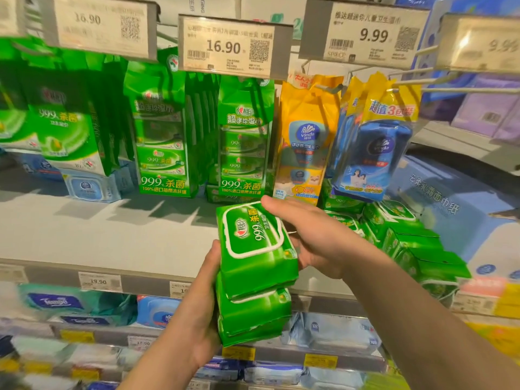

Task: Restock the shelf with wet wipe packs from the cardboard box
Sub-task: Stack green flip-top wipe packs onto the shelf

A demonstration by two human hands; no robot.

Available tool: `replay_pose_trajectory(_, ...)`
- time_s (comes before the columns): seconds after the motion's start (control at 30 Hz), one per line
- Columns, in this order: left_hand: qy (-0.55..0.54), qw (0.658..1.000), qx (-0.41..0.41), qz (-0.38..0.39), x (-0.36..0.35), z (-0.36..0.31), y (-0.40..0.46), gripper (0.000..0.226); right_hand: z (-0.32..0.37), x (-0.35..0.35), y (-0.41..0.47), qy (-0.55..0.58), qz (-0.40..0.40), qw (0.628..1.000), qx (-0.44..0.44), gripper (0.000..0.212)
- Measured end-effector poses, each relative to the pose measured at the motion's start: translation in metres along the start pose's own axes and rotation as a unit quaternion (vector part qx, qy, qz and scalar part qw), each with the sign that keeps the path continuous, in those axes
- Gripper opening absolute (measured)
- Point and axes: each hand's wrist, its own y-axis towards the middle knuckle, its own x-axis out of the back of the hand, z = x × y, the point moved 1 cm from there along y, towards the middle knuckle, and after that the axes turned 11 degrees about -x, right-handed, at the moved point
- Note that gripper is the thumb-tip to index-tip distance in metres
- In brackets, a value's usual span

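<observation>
We look at a grey shelf (98, 235) in a store aisle, its front edge carrying small price labels. To the right stands a large blue box (450, 209) printed with white characters. Above the shelf hang rows of bagged goods on hooks: green hanging bags (163, 142) in the centre and left, a yellow bag (305, 136) beside them, and a blue bag (371, 159) further right. Over these sit the price tags (233, 46) — two read 16.90 and one 9.99.

On the right part of the shelf, just left of the blue box, lies a pile of green packs (405, 235), some tilted and leaning on each other.

In front of the shelf edge we see the held wet wipe packs (253, 271) — a stack of green packs, the top one with a white-bordered lid flap facing up. The left hand (199, 311) grasps the stack along its left side, fingers hidden behind it. The right hand (312, 237) clasps the top pack from the right, thumb over its far upper corner and fingers under it.
</observation>
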Motion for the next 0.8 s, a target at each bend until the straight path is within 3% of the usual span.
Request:
replay_pose_trajectory(0.1, 0.007, 1.000, 0.010, 0.005, 0.000, 0.000, 0.000, 0.059, -0.007, 0.004, 0.011, 0.054, 0.007, 0.999, -0.001, 0.015)
replay_pose_trajectory(0.23, 0.030, 0.999, 0.022, 0.000, 0.002, -0.001, 0.003, 0.048, -0.020, 0.013, 0.020, 0.126, 0.005, 0.992, -0.017, 0.017)
replay_pose_trajectory(0.33, 0.027, 0.999, 0.022, -0.004, 0.007, -0.003, 0.006, 0.041, -0.032, 0.025, 0.022, 0.212, -0.011, 0.977, -0.016, 0.036)
replay_pose_trajectory(0.43, 0.006, 1.000, 0.003, -0.019, 0.017, -0.010, 0.008, 0.038, -0.046, 0.041, 0.017, 0.279, -0.034, 0.960, -0.020, 0.038)
replay_pose_trajectory(0.63, -0.013, 0.998, -0.043, -0.049, 0.025, -0.028, 0.012, 0.037, -0.071, 0.055, 0.017, 0.228, -0.183, 0.956, -0.001, 0.018)
replay_pose_trajectory(0.8, -0.017, 0.997, -0.057, -0.048, 0.021, -0.031, 0.015, 0.037, -0.074, 0.047, 0.035, 0.154, -0.258, 0.954, 0.022, 0.022)
